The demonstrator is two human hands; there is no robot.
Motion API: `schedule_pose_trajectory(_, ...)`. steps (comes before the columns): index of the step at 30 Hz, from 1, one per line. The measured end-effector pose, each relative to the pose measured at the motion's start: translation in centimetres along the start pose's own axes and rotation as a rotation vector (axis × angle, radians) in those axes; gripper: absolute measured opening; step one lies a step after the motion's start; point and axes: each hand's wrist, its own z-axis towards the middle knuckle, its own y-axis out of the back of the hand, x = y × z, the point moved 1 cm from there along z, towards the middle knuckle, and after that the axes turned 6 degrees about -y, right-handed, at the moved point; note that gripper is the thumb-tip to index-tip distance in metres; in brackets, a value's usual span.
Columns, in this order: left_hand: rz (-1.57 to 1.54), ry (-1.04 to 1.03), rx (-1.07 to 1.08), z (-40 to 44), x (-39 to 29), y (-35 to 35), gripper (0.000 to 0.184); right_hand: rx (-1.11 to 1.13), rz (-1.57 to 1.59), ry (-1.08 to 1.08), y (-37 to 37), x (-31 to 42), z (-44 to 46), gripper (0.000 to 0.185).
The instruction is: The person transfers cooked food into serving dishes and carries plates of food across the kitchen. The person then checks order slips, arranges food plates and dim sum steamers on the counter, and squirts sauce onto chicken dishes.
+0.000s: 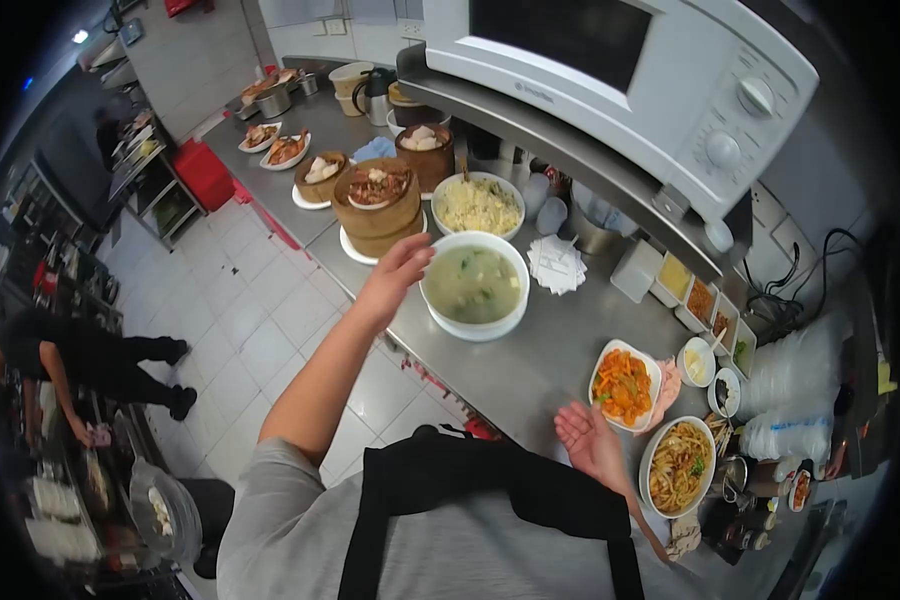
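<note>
My left hand (398,278) is beside the left rim of a white bowl of greenish soup (473,284), fingers stretched out; whether they touch the rim I cannot tell. A plate (485,331) shows under the bowl. Palm up and fingers spread, my right hand (587,437) holds nothing. It is close to a white dish (654,372) of orange saucy food (625,386). Right of that hand stands a bowl of noodles (677,467). Behind the soup is a bowl of fried rice (478,207), with stacked bamboo steamers (377,215) to its left.
A white microwave (660,85) sits on a shelf above the steel counter (560,335). Paper slips (557,265) lie near the soup. Condiment containers (698,300) and plastic-wrapped stacks (792,375) line the right. At left, a person in dark clothes (85,350) bends over another counter.
</note>
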Motion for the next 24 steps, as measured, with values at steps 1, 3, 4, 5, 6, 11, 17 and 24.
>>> schedule_pose_trajectory(1,0.0,-0.04,0.019,1.9,-0.2,0.0,0.039,0.026,-0.112,0.12,-2.5,0.5,0.7,0.025)
schedule_pose_trajectory(3,-0.076,-0.069,-0.044,4.2,0.5,0.7,0.036,0.072,-0.351,0.342,-8.7,2.4,3.7,0.021)
schedule_pose_trajectory(4,-0.147,-0.061,-0.126,4.4,1.8,1.4,0.034,0.063,-0.479,0.438,-11.1,4.0,6.4,0.02)
schedule_pose_trajectory(5,-0.215,-0.051,-0.207,4.2,3.1,2.4,0.032,0.055,-0.605,0.532,-13.0,5.8,9.8,0.018)
schedule_pose_trajectory(6,-0.291,0.009,-0.218,4.0,4.5,3.6,0.03,-0.02,-0.719,0.579,-13.6,7.8,14.3,0.018)
schedule_pose_trajectory(11,-0.49,0.219,-0.178,1.3,7.2,8.5,0.027,-0.099,-0.822,0.088,-16.6,13.5,30.5,0.024)
schedule_pose_trajectory(17,-0.423,0.281,-0.226,-0.5,6.2,13.3,0.027,-0.02,-0.698,0.007,-18.6,12.8,34.7,0.037)
schedule_pose_trajectory(24,-0.337,0.301,0.07,0.8,5.0,12.1,0.033,-0.06,-0.577,0.086,-21.6,12.8,30.5,0.031)
